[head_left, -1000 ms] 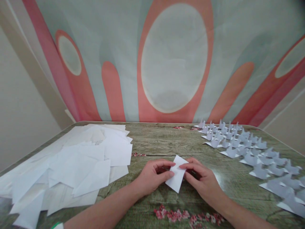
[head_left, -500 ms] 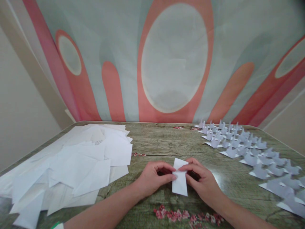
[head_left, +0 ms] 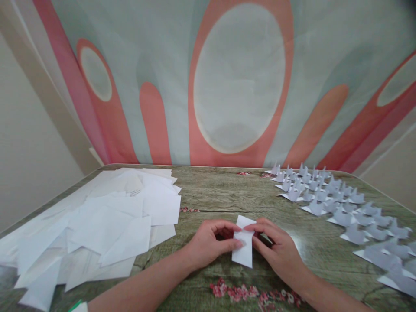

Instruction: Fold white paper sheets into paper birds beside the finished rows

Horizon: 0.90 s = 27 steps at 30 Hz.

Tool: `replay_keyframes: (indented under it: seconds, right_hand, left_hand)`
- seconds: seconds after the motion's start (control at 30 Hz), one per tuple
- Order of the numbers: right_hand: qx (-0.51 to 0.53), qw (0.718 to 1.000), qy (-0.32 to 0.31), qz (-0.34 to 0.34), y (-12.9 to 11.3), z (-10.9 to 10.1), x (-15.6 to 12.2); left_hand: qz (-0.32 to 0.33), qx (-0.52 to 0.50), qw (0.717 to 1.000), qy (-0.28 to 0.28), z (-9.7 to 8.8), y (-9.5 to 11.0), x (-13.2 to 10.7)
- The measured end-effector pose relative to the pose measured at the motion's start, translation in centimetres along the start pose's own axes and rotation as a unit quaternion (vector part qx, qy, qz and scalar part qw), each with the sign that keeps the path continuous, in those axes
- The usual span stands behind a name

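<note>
Between my two hands, a little above the table, is a small folded piece of white paper with a crease across its upper part. My left hand pinches its left edge, with the thumb on the front face and the forefinger near the crease. On the other side my right hand grips the right edge, forefinger at the crease and thumb lower down, partly behind the paper. The paper's back is hidden from me.
A spread pile of white paper sheets covers the table's left side. On the right stand rows of several folded white paper birds. The wood-patterned table has printed pink flowers. A pink and grey-green patterned backdrop rises behind it.
The lower part of the folded paper has swung slightly left and tilted. My left thumb lies further over its front. Both hands have otherwise stayed in place.
</note>
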State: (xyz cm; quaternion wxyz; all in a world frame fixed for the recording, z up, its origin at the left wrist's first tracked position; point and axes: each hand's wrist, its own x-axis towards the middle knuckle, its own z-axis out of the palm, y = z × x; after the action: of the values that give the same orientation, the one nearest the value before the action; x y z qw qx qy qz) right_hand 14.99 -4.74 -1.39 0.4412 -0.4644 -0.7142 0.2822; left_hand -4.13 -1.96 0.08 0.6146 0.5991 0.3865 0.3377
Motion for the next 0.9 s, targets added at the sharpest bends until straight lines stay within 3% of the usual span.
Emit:
replay_keyframes:
  seconds: [0.1, 0.23, 0.57, 0.9]
  right_hand:
    - [-0.026, 0.999, 0.001, -0.025, -0.22, -0.09, -0.11]
    - [-0.033, 0.998, -0.009, -0.047, -0.41, -0.11, -0.21]
    - [0.014, 1.000, -0.011, -0.025, -0.20, -0.20, 0.07]
    - [0.006, 1.000, 0.016, -0.012, 0.22, -0.14, 0.11]
  left_hand:
    - [0.005, 0.016, 1.000, -0.010, 0.04, -0.10, -0.11]
    - [0.002, 0.016, 1.000, 0.016, 0.10, -0.29, -0.10]
    - [-0.013, 0.002, 0.999, 0.034, 0.14, 0.02, -0.04]
    - [0.059, 0.072, 0.996, 0.011, -0.14, 0.34, -0.30]
